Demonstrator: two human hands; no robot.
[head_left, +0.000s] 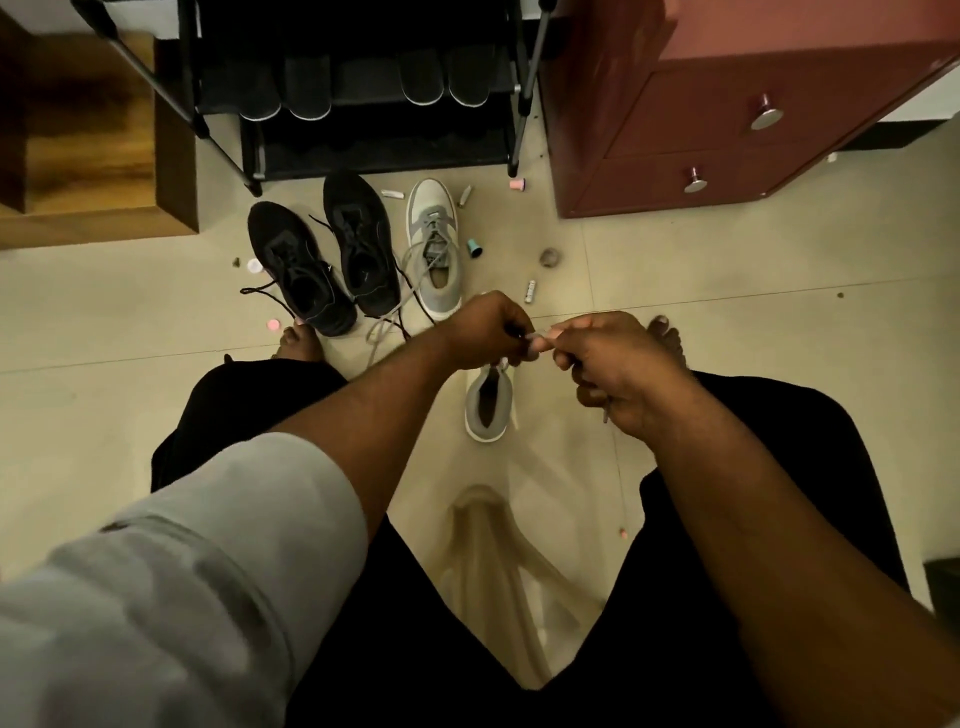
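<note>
Head view: your L hand (488, 332) & R hand (621, 376) each pinch grey lace (538, 336); pull evenly, w/ shoe (484, 427) just below them.

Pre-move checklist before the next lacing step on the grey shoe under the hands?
1. Left hand pinches the grey lace: ok.
2. Right hand grips the same lace, with a tail hanging below the fist: ok.
3. Near grey shoe sits upright on the floor between the feet: ok.
4. Lace is threaded through that shoe's eyelets: cannot tell, the hands hide its front.
5. Loose laces of the far grey shoe and the black shoes are kept apart: not ok, they cross on the floor.
</note>
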